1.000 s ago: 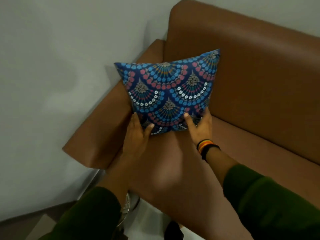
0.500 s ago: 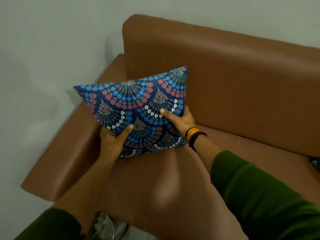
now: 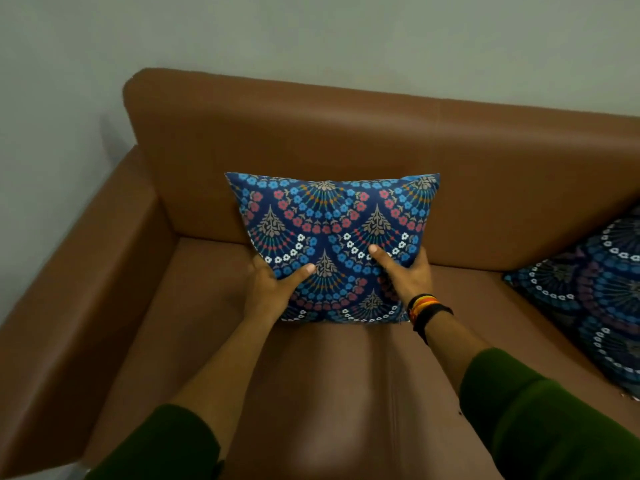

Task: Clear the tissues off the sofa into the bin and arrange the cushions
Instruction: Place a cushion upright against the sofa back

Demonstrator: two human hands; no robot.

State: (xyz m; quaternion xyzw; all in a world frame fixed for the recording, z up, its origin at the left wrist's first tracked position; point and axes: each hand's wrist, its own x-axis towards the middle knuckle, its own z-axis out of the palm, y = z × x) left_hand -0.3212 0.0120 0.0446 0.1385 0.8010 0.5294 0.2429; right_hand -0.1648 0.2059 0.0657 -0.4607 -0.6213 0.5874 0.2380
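Note:
A blue patterned cushion [image 3: 332,237] stands upright on the brown sofa seat [image 3: 311,393], its top leaning against the backrest. My left hand [image 3: 273,289] grips its lower left corner, thumb on the front face. My right hand [image 3: 405,275] grips the lower right corner, thumb pressed on the front; the fingers of both hands are hidden behind the cushion. A second cushion [image 3: 602,299] with the same pattern lies on the seat at the right edge of view. No tissues or bin are in view.
The sofa's left armrest [image 3: 79,299] runs along the pale wall [image 3: 52,98]. The backrest [image 3: 346,133] spans the width of the view. Bare seat lies between the two cushions and in front of me.
The cushion has shifted right, away from the left armrest corner, and turned from tilted to level against the backrest. The bin at the floor has dropped out of view and the second cushion has appeared.

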